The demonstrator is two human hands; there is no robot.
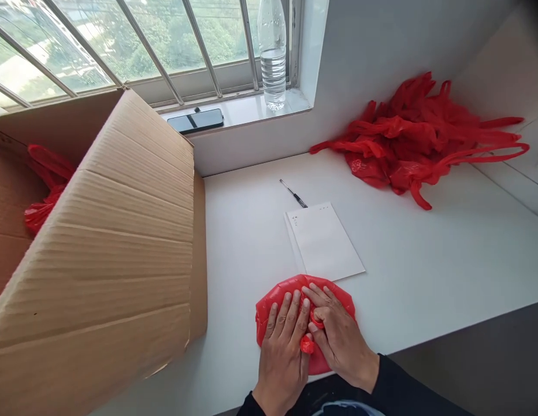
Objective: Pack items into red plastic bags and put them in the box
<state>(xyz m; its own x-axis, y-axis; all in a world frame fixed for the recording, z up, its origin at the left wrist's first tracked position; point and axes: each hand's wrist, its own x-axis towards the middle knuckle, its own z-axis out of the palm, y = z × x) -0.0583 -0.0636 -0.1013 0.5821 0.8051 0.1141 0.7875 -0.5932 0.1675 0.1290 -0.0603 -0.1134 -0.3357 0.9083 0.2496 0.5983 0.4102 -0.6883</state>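
Observation:
A filled red plastic bag [275,294] lies as a flattened, rounded bundle at the table's near edge. On its left part my left hand [284,344] lies palm down, fingers stretched out along the plastic. A small twisted red tuft [307,345] pokes up by the left thumb; whether it is pinched there I cannot tell. My right hand [340,332] rests on the right part of the bag, its index finger bent around a twisted loop of the red plastic. The bag's contents are hidden.
An open cardboard box [134,231] stands at the left with more red plastic [47,202] inside. Behind the bundle are white paper [329,242] and a pen [293,193]. Red bags [407,138] pile at the back right. A phone [196,121] and water bottle [274,69] occupy the windowsill.

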